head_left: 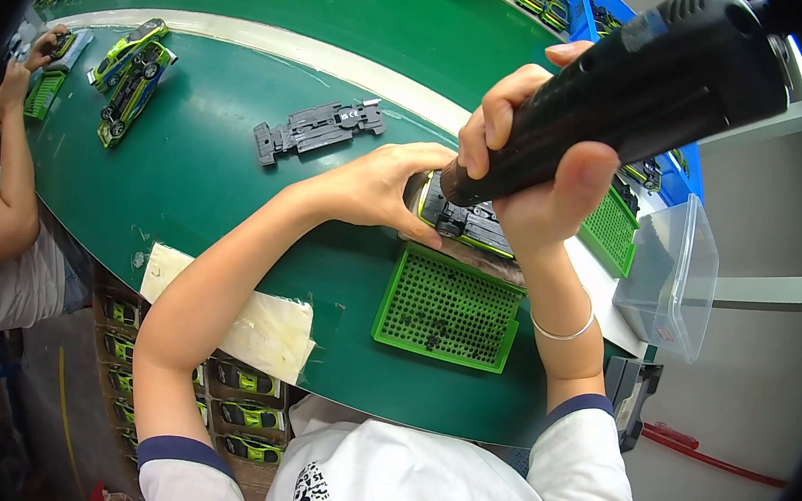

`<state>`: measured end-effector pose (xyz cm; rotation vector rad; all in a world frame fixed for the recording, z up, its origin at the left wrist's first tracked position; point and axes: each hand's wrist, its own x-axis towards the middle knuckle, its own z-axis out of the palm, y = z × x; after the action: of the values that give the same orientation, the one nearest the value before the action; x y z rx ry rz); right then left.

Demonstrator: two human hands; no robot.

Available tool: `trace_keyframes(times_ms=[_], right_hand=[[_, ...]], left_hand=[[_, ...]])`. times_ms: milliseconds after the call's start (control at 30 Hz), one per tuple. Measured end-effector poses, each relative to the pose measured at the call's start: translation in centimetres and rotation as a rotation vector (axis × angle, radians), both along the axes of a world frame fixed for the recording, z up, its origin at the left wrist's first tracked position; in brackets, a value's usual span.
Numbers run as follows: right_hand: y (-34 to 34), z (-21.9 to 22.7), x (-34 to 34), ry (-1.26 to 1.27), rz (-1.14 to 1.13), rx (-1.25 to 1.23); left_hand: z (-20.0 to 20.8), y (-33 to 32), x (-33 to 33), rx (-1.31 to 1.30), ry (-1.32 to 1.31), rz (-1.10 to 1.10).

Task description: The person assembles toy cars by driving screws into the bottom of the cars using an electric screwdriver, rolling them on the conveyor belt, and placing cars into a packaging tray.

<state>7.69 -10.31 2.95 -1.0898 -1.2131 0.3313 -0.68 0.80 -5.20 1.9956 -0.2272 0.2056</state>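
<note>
My right hand is closed around a black electric screwdriver, its tip pressed down on an upturned toy car with a grey underside and lime-green edge. My left hand grips the left end of that car and holds it against the green belt. A thin bracelet sits on my right wrist. Just in front of the car lies a green perforated tray with a few small dark screws in it.
A loose grey chassis lies on the belt to the left. Two finished green-and-blue cars sit farther left, near another person's hands. A clear plastic box and a second green tray stand right. Boxed cars sit below the table.
</note>
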Motion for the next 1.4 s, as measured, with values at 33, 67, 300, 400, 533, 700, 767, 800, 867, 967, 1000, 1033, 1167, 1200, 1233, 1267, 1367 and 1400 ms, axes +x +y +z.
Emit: trace_keyframes(times_ms=[33, 67, 300, 400, 533, 700, 767, 800, 867, 967, 1000, 1033, 1167, 1200, 1233, 1267, 1367, 1400], right_hand=[[0.0, 0.0, 0.1, -0.022, 0.008, -0.001], [0.0, 0.0, 0.2, -0.043, 0.016, -0.001], [-0.1, -0.5, 0.1, 0.0, -0.012, -0.008], [-0.1, -0.5, 0.0, -0.016, -0.01, -0.018], [-0.1, -0.9, 0.8, 0.015, 0.065, 0.062], [-1.4, 0.4, 0.4, 0.145, 0.325, 0.342], [-3.0, 0.0, -1.1, 0.225, 0.349, 0.323], [-3.7, -0.6, -1.1, 0.111, 0.348, 0.262], [-4.7, -1.6, -1.8, 0.105, 0.309, 0.173], [-4.8, -2.6, -2.1, 0.117, 0.253, 0.086], [-4.6, -2.8, -2.1, 0.117, 0.234, 0.088], [-4.5, -3.0, -2.0, 0.118, 0.235, 0.087], [-4.1, -3.4, -2.0, 0.091, 0.255, 0.081], [-4.1, -3.5, -2.1, 0.096, 0.268, 0.09], [-4.1, -3.5, -2.1, 0.097, 0.267, 0.089], [-4.1, -3.4, -2.2, 0.095, 0.243, 0.08], [-4.0, -3.3, -2.5, 0.093, 0.235, 0.074], [-4.0, -3.1, -2.4, 0.087, 0.246, 0.076]], left_hand=[[-0.1, 0.0, 0.0, -0.005, 0.0, 0.003], [-0.2, 0.0, 0.0, -0.001, -0.023, 0.01], [-0.4, -0.1, 0.1, 0.004, -0.025, 0.01], [-0.5, -0.1, 0.0, 0.003, -0.044, 0.015], [-0.8, -0.2, 0.3, 0.003, -0.094, 0.027], [-1.6, 0.0, 0.7, 0.029, -0.153, 0.022], [-2.0, 0.2, 0.3, -0.023, -0.096, 0.028], [-2.2, 0.1, 0.5, -0.033, -0.123, 0.012], [-2.6, 0.3, 1.0, -0.032, -0.146, -0.01], [-2.4, 0.3, 1.0, -0.01, -0.149, 0.003], [-2.4, 0.3, 1.2, -0.006, -0.163, -0.006], [-2.4, 0.3, 1.1, -0.007, -0.162, -0.004], [-2.5, 0.4, 1.0, -0.003, -0.142, 0.007], [-2.5, 0.3, 1.0, -0.004, -0.15, 0.006], [-2.4, 0.4, 0.9, -0.006, -0.149, 0.006], [-2.3, 0.5, 0.9, -0.001, -0.133, -0.002], [-2.4, 0.5, 0.6, -0.014, -0.098, -0.005], [-2.3, 0.4, 0.7, -0.032, -0.085, -0.004]])
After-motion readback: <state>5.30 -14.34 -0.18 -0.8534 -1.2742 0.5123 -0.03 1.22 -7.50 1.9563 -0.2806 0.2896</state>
